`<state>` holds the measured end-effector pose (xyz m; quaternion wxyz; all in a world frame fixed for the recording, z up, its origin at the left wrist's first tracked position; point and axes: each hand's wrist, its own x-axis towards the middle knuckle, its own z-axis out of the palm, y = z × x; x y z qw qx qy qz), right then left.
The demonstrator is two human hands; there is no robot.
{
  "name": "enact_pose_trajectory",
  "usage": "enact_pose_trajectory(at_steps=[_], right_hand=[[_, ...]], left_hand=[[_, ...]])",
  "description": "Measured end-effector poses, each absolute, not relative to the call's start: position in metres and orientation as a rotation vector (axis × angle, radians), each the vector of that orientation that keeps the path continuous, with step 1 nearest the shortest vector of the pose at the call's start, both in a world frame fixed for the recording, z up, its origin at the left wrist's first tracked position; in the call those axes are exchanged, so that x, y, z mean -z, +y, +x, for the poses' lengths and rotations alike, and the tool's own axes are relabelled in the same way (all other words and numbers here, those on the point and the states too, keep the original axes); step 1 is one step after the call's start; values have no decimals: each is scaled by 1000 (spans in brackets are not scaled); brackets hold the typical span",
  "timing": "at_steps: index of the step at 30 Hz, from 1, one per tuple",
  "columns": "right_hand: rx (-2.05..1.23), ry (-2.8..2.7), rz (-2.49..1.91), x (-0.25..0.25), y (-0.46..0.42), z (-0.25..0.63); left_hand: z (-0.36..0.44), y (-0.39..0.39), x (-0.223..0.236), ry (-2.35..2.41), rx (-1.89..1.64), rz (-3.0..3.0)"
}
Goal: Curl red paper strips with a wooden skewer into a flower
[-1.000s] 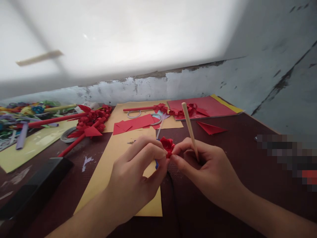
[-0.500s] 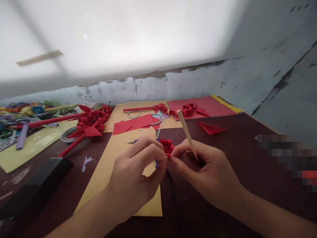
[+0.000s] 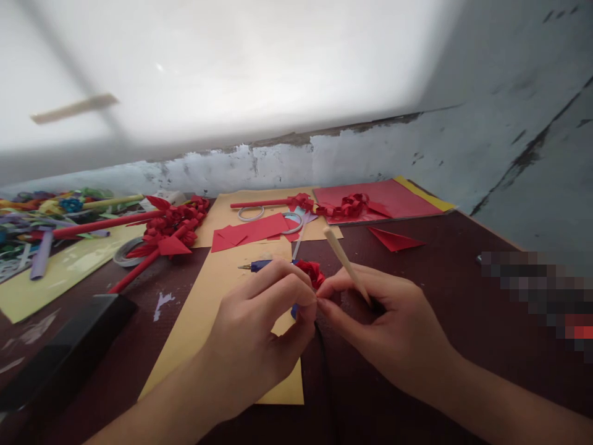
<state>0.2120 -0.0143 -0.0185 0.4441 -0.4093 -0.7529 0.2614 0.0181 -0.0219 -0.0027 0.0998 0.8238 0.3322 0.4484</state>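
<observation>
Between my fingertips, just above the dark table, is a small red paper flower. My left hand pinches it from the left with thumb and forefinger. From the other side my right hand closes thumb and forefinger on its base. A pale wooden stick is tucked in the right hand and slants up to the left past the knuckles. The flower's lower part is hidden by my fingers. Behind my left hand lies a blue glue gun with a metal tip, mostly covered.
Yellow paper lies under my left hand. Red paper pieces and tape rolls lie behind. Red paper flowers on stems are at left, near a black box. A folded red paper lies right.
The wooden stick has tipped lower and to the left. My hands have shifted slightly down and right, and the flower has turned and sits a little lower, uncovering more of the glue gun.
</observation>
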Motion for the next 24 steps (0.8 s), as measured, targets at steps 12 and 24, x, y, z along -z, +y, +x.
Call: enact_pose_trajectory(at_steps=[12,24], right_hand=[[-1079,-1343,-938,17,-16,220],[-1506,-1201,-870,22,-1,219]], left_hand=[[14,-18,8,1052,-1300,2026],[13,-12,8,1010,-1245,1593]])
